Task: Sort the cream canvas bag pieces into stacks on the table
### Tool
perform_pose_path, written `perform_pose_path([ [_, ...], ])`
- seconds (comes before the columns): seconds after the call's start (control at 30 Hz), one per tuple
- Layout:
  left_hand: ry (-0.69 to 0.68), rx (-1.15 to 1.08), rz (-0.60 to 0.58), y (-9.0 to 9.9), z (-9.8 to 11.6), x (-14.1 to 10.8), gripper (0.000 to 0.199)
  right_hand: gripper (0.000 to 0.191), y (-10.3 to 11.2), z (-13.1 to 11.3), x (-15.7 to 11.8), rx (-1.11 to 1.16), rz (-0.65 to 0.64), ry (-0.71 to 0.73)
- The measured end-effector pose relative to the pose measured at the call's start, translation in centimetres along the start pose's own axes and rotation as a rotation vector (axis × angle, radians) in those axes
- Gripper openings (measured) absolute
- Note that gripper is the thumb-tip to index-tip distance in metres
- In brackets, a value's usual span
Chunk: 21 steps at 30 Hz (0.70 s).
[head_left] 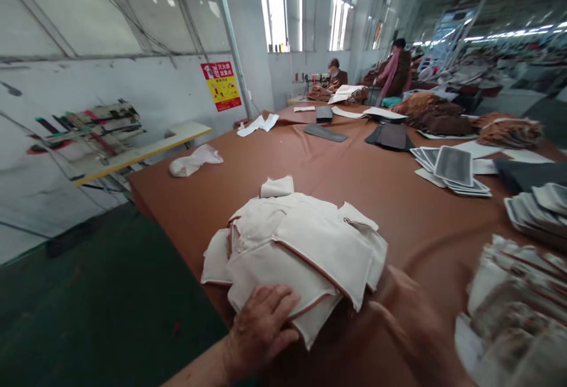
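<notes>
A loose pile of off-white sewn fabric pieces with brown edges lies on the brown sheet covering the table. My left hand rests on the near left side of this pile, fingers stretched over the cloth and thumb apart. To the right of the pile, my right hand is blurred by motion. Its thumb and fingers look spread, and I see nothing between them. Another stack of similar cream and brown pieces sits at the far right, beyond my right hand.
Grey padded panels with white borders are stacked on the right. Brown fabric heaps lie farther back. A crumpled white bag is near the left table edge. A sewing machine stands by the wall. Two people work in the background.
</notes>
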<state>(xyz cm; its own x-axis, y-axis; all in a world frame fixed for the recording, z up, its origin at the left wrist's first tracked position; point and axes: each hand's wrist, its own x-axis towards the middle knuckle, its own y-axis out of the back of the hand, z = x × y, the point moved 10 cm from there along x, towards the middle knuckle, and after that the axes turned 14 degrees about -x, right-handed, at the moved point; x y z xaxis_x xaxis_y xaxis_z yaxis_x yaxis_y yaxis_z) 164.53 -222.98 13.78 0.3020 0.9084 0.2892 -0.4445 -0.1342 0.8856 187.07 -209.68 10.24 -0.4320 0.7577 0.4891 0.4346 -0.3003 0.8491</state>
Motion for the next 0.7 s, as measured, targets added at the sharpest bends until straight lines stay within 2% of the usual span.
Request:
perform_pose_path([
  [0.07, 0.005, 0.124, -0.042, -0.7, -2.7, -1.1, 0.071, 0.082, -3.1, -6.0, 2.9, -0.014, -0.102, 0.104],
  [0.13, -0.023, 0.201, -0.011, -1.1, -4.5, -1.9, 0.065, 0.077, -6.4, -9.9, 5.4, -0.054, -0.175, 0.141],
  [0.2, -0.07, 0.229, 0.015, -1.1, -5.3, -2.4, 0.054, 0.056, -8.8, -10.6, 7.6, -0.02, -0.255, 0.12],
  [0.27, -0.105, 0.197, -0.019, -0.9, -5.7, -2.5, 0.052, 0.041, -9.4, -8.9, 10.0, 0.07, -0.344, 0.094],
  [0.33, -0.104, 0.129, -0.069, -0.1, -6.0, -2.5, 0.049, 0.034, -7.5, -6.3, 12.9, 0.131, -0.381, 0.062],
  [0.4, -0.091, 0.066, -0.085, 0.8, -6.5, -2.5, 0.047, 0.033, -3.7, -4.5, 16.0, 0.118, -0.327, -0.007],
  [0.43, -0.086, 0.05, -0.087, 1.0, -6.8, -2.6, 0.048, 0.033, -1.6, -4.5, 17.2, 0.102, -0.282, -0.033],
  [0.47, -0.087, 0.043, -0.08, 0.9, -7.1, -2.8, 0.051, 0.032, 0.1, -5.5, 17.9, 0.081, -0.244, -0.023],
  [0.53, -0.101, 0.054, -0.057, 0.0, -7.7, -3.5, 0.056, 0.033, 2.2, -9.8, 17.6, 0.0, -0.176, 0.082],
  [0.57, -0.109, 0.062, -0.039, -0.7, -7.9, -3.9, 0.057, 0.037, 2.0, -12.7, 16.4, -0.061, -0.173, 0.163],
  [0.6, -0.093, 0.061, -0.014, -1.4, -8.4, -4.2, 0.057, 0.041, 1.2, -15.4, 14.8, -0.129, -0.176, 0.239],
  [0.67, -0.014, -0.012, 0.028, -2.6, -9.5, -4.9, 0.057, 0.046, -2.5, -20.1, 10.3, -0.226, -0.273, 0.418],
  [0.7, 0.058, -0.11, 0.044, -2.8, -10.3, -5.1, 0.057, 0.047, -4.5, -21.5, 8.1, -0.238, -0.324, 0.47],
])
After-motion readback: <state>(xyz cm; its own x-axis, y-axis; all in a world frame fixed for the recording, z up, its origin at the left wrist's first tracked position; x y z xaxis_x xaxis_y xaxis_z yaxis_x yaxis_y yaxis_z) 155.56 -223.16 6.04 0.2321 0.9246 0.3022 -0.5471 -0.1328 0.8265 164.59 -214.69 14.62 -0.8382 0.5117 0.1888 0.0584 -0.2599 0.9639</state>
